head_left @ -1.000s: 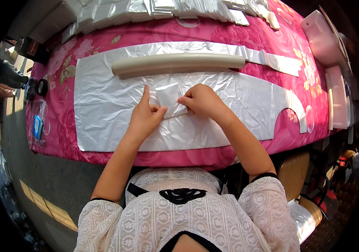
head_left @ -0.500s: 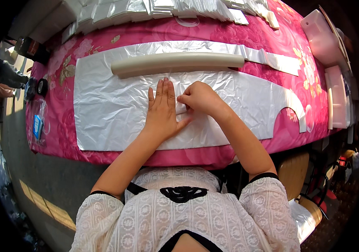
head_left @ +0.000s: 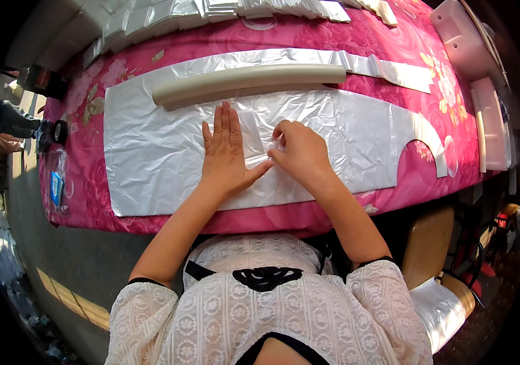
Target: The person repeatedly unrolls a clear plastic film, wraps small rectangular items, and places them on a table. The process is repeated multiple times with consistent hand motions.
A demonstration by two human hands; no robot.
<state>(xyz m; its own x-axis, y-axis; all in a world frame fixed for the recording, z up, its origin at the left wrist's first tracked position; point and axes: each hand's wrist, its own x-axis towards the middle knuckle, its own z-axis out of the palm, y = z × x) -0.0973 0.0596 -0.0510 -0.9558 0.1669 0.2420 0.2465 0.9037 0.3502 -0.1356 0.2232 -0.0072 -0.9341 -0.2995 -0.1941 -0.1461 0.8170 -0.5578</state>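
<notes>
A large white plastic bag [head_left: 150, 158] lies crinkled and spread flat, its cut-out handle end at the right. Across its upper part rests a long, smooth beige roller or tube [head_left: 248, 83]. My left hand [head_left: 226, 152] presses flat on the bag just below the tube, fingers stretched out and thumb apart. Beside its fingers shows a small, paler, translucent square patch [head_left: 251, 135]. To the right of that patch, my right hand [head_left: 302, 155] has its fingers curled in toward the thumb, low over the bag. What lies between its fingertips is hidden.
A pink flowered cloth [head_left: 211, 225] covers the table. Stacks of folded white bags [head_left: 168, 15] line the far edge. Pale boxes [head_left: 464, 39] stand at the right, above a wooden chair [head_left: 427, 246]. A small blue packet [head_left: 56, 187] and a tape roll [head_left: 59, 131] lie at the left.
My right hand has moved slightly right and down, away from the left hand's fingers, baring the translucent patch. My left hand stays flat. The whole view has shifted a little.
</notes>
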